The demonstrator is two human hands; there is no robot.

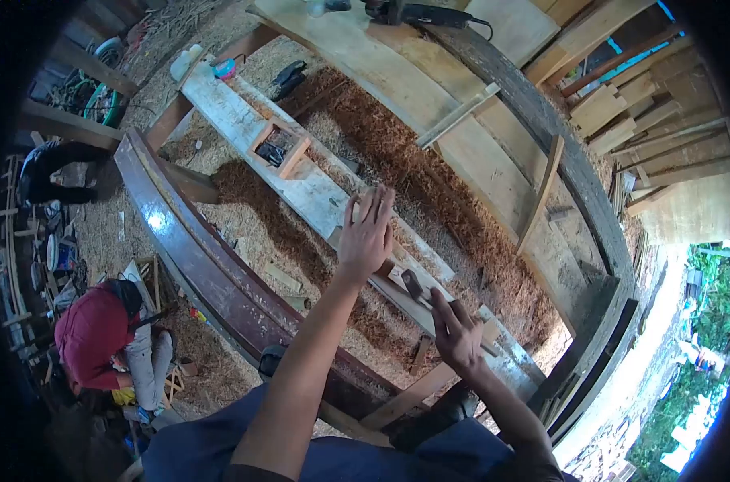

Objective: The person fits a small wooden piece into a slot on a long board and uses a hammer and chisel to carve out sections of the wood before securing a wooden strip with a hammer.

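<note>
Fingers stretched out, my left hand [366, 241] is open over the narrow white-stained plank bench [316, 189]. A piece of wood [397, 277] lies on the plank by its wrist. Lower right, my right hand [459, 333] is closed round a mallet-like tool with a dark, oblong head [414, 284]. That head overlaps the plank and points toward the piece of wood. Farther up the plank stands a small open wooden box [294, 157] with dark small items inside. My right fingers hide part of the tool's handle.
A long curved reddish-brown board [212, 249] runs along the left. A wide worktable [453, 136] with loose wooden strips stands at right, a power tool [429, 14] at its far end. Wood shavings [381, 153] cover the floor. A person in red [96, 333] bends down at left.
</note>
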